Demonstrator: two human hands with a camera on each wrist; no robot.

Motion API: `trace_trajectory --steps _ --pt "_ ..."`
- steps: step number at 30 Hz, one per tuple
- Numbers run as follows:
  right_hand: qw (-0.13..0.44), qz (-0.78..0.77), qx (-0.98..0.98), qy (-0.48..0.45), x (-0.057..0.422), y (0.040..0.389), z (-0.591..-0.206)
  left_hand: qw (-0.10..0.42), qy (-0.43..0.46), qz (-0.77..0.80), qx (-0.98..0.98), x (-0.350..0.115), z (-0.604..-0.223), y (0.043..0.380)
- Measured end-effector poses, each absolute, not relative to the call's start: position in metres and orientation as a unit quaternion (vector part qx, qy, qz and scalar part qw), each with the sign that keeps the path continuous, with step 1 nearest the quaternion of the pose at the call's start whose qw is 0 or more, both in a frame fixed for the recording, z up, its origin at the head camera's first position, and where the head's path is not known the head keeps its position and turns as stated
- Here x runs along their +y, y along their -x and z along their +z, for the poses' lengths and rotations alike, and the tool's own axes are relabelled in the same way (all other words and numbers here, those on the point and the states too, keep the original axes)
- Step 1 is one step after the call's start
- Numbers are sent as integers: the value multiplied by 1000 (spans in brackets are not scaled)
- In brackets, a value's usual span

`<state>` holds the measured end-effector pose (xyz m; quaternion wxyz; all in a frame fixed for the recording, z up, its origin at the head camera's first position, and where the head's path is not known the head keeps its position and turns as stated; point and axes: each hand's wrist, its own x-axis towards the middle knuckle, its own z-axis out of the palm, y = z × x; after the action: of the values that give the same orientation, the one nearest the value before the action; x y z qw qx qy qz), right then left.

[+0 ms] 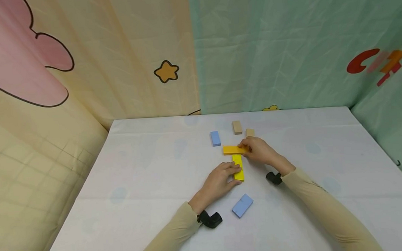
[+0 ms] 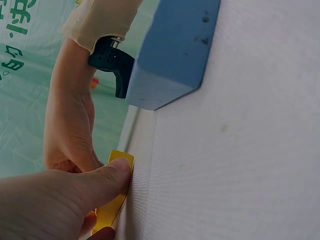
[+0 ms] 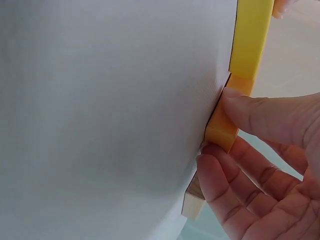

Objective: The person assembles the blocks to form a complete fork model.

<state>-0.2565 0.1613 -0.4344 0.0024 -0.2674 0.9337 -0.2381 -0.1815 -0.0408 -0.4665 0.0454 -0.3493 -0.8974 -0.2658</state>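
Observation:
On the white tabletop, a yellow block (image 1: 237, 159) lies lengthwise, and an orange block (image 1: 232, 150) lies crosswise at its far end, so the two form a T. My left hand (image 1: 219, 181) grips the yellow block, thumb at the near end and fingers over its left side. The right hand (image 1: 262, 152) pinches the right end of the orange block. In the right wrist view, the thumb presses one long side of the orange block (image 3: 222, 125), fingers are behind it, and its end meets the yellow block (image 3: 248, 40).
A blue block (image 1: 215, 138) lies beyond the orange one to the left. Two plain wooden blocks, one farther back (image 1: 237, 127) and one (image 1: 250, 132) beside the right fingers, lie behind. Another blue block (image 1: 242, 206) lies nearer, between the forearms. Patterned curtains (image 1: 268, 42) enclose the table.

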Motion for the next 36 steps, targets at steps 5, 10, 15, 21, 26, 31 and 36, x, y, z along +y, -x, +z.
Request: trace_trajectory --steps 5,10,15,21,26,31,36 --pt "-2 -240 933 270 160 254 -433 44 348 -266 -898 -41 -464 181" --pt "2 -241 933 268 160 253 -432 44 348 -266 -898 -42 -463 181" --pt "1 -241 932 270 160 252 -432 44 349 -269 -897 -42 -462 182" --pt "-2 -242 931 274 160 252 -432 41 346 -271 -897 -41 -461 181" --pt "-7 -239 931 276 160 250 -431 31 340 -272 -900 -39 -460 181" --pt "2 -233 935 267 161 250 -431 26 346 -256 -902 -38 -458 181" --pt "16 -234 935 266 161 250 -431 56 353 -211 -910 -38 -457 180"
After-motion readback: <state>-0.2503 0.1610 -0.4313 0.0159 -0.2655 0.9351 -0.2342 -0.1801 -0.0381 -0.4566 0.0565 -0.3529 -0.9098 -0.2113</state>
